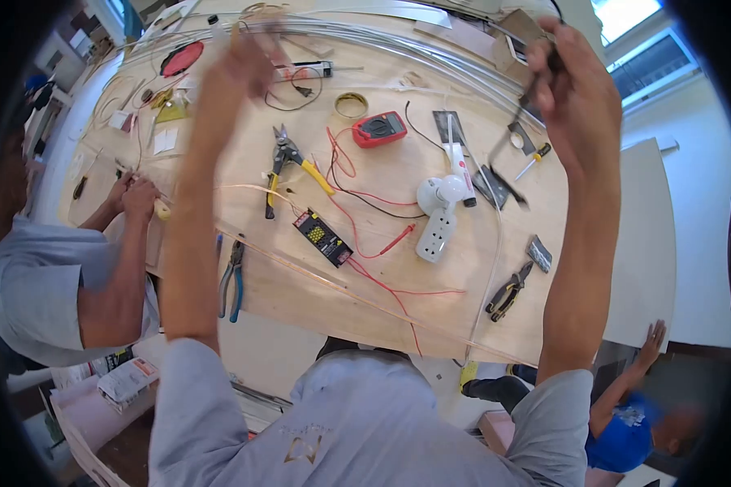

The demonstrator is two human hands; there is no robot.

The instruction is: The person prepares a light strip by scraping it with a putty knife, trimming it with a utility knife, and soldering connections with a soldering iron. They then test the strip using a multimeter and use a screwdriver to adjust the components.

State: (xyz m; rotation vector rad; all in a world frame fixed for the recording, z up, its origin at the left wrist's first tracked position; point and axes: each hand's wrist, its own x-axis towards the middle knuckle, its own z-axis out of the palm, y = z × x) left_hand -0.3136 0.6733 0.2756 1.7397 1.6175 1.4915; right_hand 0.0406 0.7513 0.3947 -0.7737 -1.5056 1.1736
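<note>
My right hand (575, 93) is raised over the right side of the table, its fingers closed round a thin black cord (555, 58). Part of the cord hangs below the fingers, smeared by motion. My left hand (256, 65) is up at the far left, blurred, so its fingers do not show clearly. Near it lies a black cord with a plug (303, 91). Between my arms are a red multimeter (379, 130), a black power supply (322, 238) with red wires, a white power strip (436, 235) and a white bulb (451, 189).
Yellow-handled snips (287, 166), blue-handled pliers (232, 280), black pliers (508, 292), a tape roll (351, 105) and a screwdriver (534, 161) lie on the wooden table (398, 316). Long metal strips (430, 53) cross its far side. A co-worker's hands (134, 195) are at left; another person (625, 422) is at lower right.
</note>
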